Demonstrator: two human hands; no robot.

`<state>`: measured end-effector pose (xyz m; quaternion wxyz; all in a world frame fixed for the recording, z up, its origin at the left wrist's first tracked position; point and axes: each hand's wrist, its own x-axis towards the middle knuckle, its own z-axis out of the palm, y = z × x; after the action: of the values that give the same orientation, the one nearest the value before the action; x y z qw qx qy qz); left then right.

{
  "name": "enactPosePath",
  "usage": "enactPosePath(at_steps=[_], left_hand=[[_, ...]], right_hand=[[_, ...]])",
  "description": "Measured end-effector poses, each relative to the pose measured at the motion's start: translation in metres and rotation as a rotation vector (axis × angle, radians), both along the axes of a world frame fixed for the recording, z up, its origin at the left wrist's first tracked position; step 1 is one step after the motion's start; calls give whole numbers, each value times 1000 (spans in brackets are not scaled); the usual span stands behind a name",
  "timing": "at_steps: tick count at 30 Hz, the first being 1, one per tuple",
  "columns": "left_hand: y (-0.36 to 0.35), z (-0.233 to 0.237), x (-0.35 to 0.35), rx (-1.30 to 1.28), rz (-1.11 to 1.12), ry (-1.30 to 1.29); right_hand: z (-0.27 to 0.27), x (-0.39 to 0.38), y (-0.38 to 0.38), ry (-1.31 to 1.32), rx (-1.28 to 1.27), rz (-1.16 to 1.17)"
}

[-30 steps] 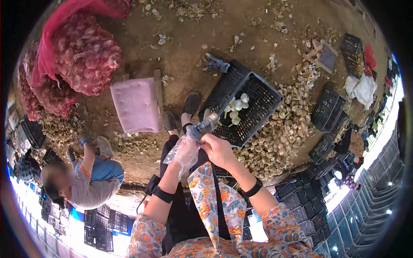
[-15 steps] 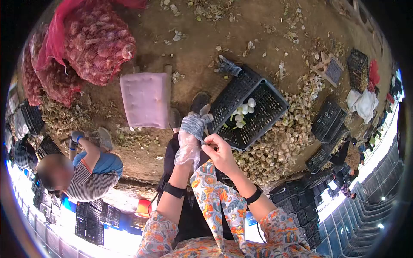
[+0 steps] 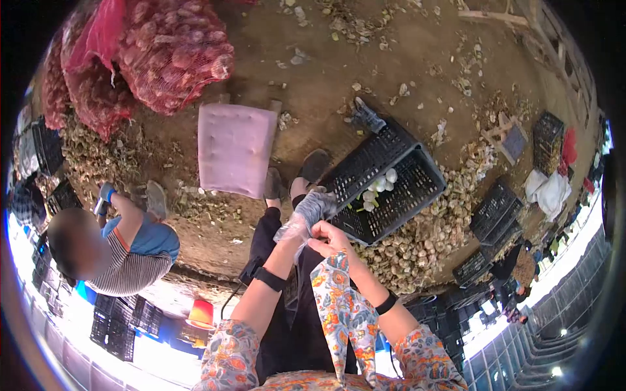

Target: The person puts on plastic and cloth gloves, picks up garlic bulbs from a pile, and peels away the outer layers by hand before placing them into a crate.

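Observation:
My left hand (image 3: 314, 207) wears a grey knit glove with a clear plastic glove (image 3: 293, 228) at its wrist. Its fingers point away from me, loosely bent, with nothing visible in them. My bare right hand (image 3: 331, 238) is at the left wrist, thumb and fingers pinched on the glove's edge. Just beyond the hands, a black plastic crate (image 3: 391, 218) stands tilted on the ground. Several peeled white garlic bulbs (image 3: 378, 186) with green bits lie inside it. Unpeeled garlic (image 3: 417, 247) is heaped along the crate's right side.
A pink padded seat (image 3: 235, 150) stands ahead on the left. Behind it are red mesh sacks (image 3: 173, 55) of garlic. A crouching person (image 3: 137, 260) is at left. More black crates (image 3: 495, 212) and a white cloth (image 3: 548, 194) lie right. A grey glove-like item (image 3: 368, 116) touches the crate's far end.
The view has shifted, so the surroundings sit differently. My right hand stays at my left wrist, and the clear plastic there looks more bunched up.

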<state>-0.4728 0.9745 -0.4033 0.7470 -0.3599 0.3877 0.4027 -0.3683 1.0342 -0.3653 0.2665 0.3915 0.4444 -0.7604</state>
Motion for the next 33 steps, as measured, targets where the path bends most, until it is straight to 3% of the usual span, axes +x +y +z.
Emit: enactPosePath(at_steps=[7, 8, 9, 13, 14, 16, 17, 18, 20, 21, 24, 26, 28, 30, 32, 33], left_hand=[[-26, -71, 35, -88, 39, 444], [-40, -91, 22, -56, 277, 29], [-43, -101, 28, -52, 288, 26], [-49, -119, 41, -51, 446, 864], [-56, -129, 36, -238, 654, 594], [-62, -136, 41, -210, 143, 1168], [-71, -139, 38, -146, -171, 1177], [-72, -145, 39, -145, -161, 1176], [-70, -155, 40, -234, -265, 1028], [-71, -156, 38, -270, -276, 1124], [-74, -164, 37, -285, -114, 1022], [-64, -144, 19, -236, -5, 1017], [-69, -156, 28, -113, -62, 1249], [-70, -161, 31, -48, -8, 1251], [-76, -167, 29, 34, -6, 1141], [-74, -143, 0, 57, -99, 996]], right_hand=[[-4, -6, -15, 31, -126, 77], [-6, -5, -16, -3, -194, 82], [-8, -6, -17, -30, -218, 56], [-21, -13, -25, -59, -265, 37], [-27, -13, -26, -63, -259, 47], [-45, -11, -27, 40, -203, 190], [-54, -11, -26, 22, -202, 242], [-64, -10, -22, 20, -196, 249], [-91, -25, -5, 96, 44, 447], [-110, -33, 10, 95, 219, 439], [-188, -47, 80, 85, 872, 587], [-230, -53, 116, -228, 1121, 718], [-270, -50, 146, -337, 1207, 873], [-281, -64, 159, -409, 1174, 958], [-315, -59, 178, -418, 1086, 1061], [-342, -37, 190, -289, 1138, 1115]])
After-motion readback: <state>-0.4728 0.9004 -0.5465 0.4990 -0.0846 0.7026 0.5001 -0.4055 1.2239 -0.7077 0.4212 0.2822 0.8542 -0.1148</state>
